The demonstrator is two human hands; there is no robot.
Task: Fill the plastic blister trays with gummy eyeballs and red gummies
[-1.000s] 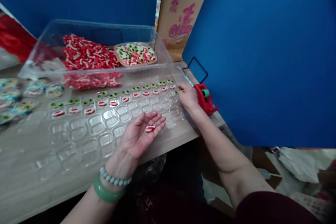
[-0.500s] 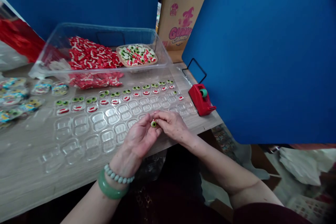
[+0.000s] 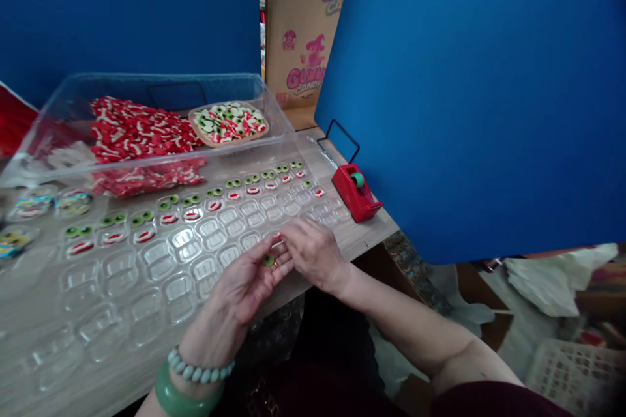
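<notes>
- Right hand point(image 3: 313, 251) has left the end cell point(image 3: 315, 184); fingertips meet a red candy point(image 3: 277, 236), grip unclear;
- left hand point(image 3: 248, 283), palm open, cradles a green eye point(image 3: 268, 260);
- that cell shows one eye.

There goes your right hand point(image 3: 315, 254), away from the red tape dispenser point(image 3: 356, 193) and in to your left hand point(image 3: 249, 283), its palm now showing a green eye candy point(image 3: 268, 260)!

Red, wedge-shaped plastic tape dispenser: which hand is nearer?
Right. The right hand is left of the red tape dispenser and closer to the wearer, not touching it; the left hand is farther left.
</notes>
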